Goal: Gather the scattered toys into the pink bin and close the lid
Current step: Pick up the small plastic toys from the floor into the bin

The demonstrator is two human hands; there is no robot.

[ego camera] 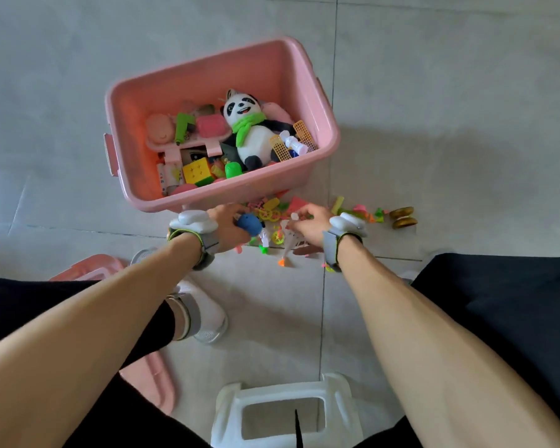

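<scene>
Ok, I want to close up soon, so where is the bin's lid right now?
In the head view the pink lid lies flat on the floor at lower left, partly hidden under the person's left arm and leg, beside the white shoe and well short of the pink bin.

The open pink bin (pixel 162 101) sits on the tiled floor, holding a plush panda (pixel 253 130) and a yellow puzzle cube (pixel 197 171). Just below the bin, the left hand (pixel 230 223) grips a blue toy (pixel 249 224); the right hand (pixel 309 223) pinches small plastic pieces (pixel 272 215). The pink lid (pixel 152 379) lies well below the bin.
</scene>
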